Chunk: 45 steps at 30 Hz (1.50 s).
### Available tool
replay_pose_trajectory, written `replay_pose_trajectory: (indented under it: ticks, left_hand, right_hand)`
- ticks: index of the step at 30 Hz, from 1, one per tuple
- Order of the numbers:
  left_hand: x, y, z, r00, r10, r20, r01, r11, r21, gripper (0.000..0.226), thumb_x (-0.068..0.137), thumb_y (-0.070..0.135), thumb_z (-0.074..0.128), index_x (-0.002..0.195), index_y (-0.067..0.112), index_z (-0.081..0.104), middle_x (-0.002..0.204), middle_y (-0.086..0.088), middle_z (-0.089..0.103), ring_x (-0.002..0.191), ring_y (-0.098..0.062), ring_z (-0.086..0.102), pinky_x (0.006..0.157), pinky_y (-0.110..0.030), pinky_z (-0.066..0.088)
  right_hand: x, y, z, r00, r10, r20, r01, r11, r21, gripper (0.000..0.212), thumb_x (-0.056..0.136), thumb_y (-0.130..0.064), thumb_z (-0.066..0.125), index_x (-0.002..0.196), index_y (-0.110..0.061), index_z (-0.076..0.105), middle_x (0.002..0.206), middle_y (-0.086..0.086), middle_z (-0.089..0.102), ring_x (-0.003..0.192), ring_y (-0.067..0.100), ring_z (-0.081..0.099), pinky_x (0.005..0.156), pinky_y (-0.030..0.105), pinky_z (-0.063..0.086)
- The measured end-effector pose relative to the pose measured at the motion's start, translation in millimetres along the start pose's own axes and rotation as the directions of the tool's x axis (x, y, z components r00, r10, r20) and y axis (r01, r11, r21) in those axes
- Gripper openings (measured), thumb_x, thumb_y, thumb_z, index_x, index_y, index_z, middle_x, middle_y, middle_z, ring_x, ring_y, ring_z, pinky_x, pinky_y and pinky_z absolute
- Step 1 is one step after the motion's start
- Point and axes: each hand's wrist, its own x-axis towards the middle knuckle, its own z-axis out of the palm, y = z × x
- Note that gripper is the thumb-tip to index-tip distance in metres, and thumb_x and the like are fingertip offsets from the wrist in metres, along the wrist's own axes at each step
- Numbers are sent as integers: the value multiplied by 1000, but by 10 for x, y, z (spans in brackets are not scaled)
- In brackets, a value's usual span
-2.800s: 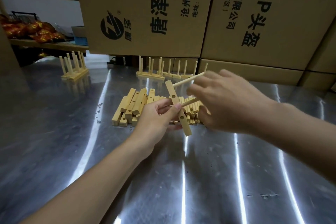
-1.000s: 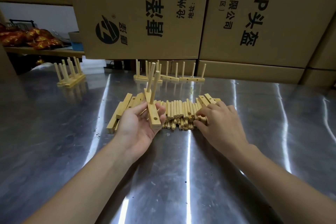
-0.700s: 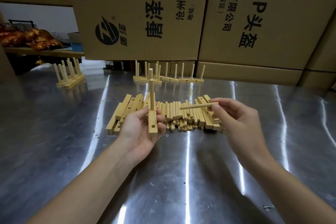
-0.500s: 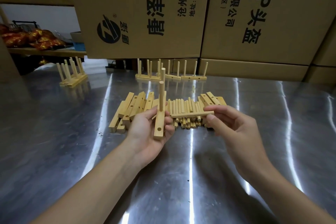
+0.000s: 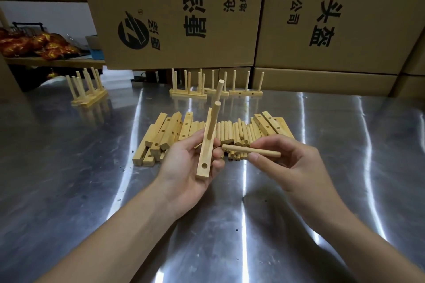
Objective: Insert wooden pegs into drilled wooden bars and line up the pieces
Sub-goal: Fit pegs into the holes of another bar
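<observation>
My left hand [image 5: 186, 167] grips a drilled wooden bar [image 5: 205, 156] above the steel table, two pegs [image 5: 215, 117] standing up from it and one hole showing near its lower end. My right hand [image 5: 289, 163] pinches a loose peg [image 5: 250, 150] that lies level, its left tip close to the bar. Behind both hands lies a heap of loose pegs [image 5: 232, 132], flanked by bare drilled bars [image 5: 163, 135] on the left and more bare bars [image 5: 272, 124] on the right.
Finished bars with upright pegs [image 5: 216, 92] stand in a row at the table's back edge, and another finished group [image 5: 88, 92] at the back left. Big cardboard boxes [image 5: 230, 14] wall the rear. The steel table [image 5: 69, 167] stretches out on all sides.
My right hand took a peg from the heap and carried it level towards the bar. My left hand tipped the bar so that its two pegs point up.
</observation>
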Motion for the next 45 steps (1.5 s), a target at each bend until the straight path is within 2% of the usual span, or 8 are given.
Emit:
replay_pose_trajectory:
  ticks: [8,14,21,26,29,37,41,45]
  left_hand:
    - [-1,-2,13,999,-31,-25,31,999,6,40,109,22,47,141,4,63,82,-5,62,63,-12,55,58,-23,42]
    - [-5,-36,22,998,-37,-55,39,998,40,42,105,19,45,134,-1,69,82,-6,56,70,-15,46,66,-28,34]
    - [-28,-85,42,999,-40,-35,41,999,21,50,106,23,39,148,-1,53,79,-6,55,65,-15,46,61,-28,33]
    - [-16,-94,24,999,-33,-31,34,999,10,36,105,26,37,120,6,63,79,-4,53,65,-13,43,64,-28,32]
    - [-3,-92,15,999,-15,-44,15,1000,-8,34,105,26,37,118,7,62,78,-4,50,63,-13,41,65,-29,31]
    - [-6,-132,-4,997,54,-61,-46,992,117,34,108,31,39,118,11,64,75,0,51,59,-12,42,62,-30,30]
    - [-2,-195,-2,993,79,-91,-66,988,141,35,109,33,41,121,12,66,74,1,52,57,-11,43,56,-27,34]
    - [-5,-251,-14,988,124,-92,-109,982,154,38,111,39,42,116,14,70,76,2,53,60,-10,44,54,-24,35]
  right_hand:
    - [-15,-10,-1,999,-27,39,27,1000,-2,17,87,-9,82,94,-24,78,87,-1,72,80,14,64,72,20,50]
    - [-49,-40,31,993,-67,96,70,997,-28,19,87,-5,82,94,-22,77,92,2,73,86,23,68,75,39,57]
    - [-109,-99,106,977,-133,166,152,983,-105,11,87,-19,83,95,-25,77,90,-3,73,78,24,67,61,48,51]
    - [-124,-118,98,964,-174,201,220,948,-231,18,86,-15,84,97,-28,78,94,-6,71,87,22,67,68,37,54]
    - [-128,-134,86,952,-202,230,266,919,-290,19,87,-17,83,98,-31,77,94,-7,68,85,21,64,67,30,52]
    - [-130,-146,88,897,-292,331,427,764,-483,22,96,-25,71,111,-42,71,100,-17,58,85,7,60,70,12,43]
    - [-179,-137,108,884,-193,425,443,634,-633,22,107,-45,46,125,-48,58,101,-21,46,83,5,56,64,24,48]
    - [-175,-182,110,895,-194,401,442,499,-746,33,103,-61,38,114,-44,64,91,-20,48,74,7,54,51,28,46]
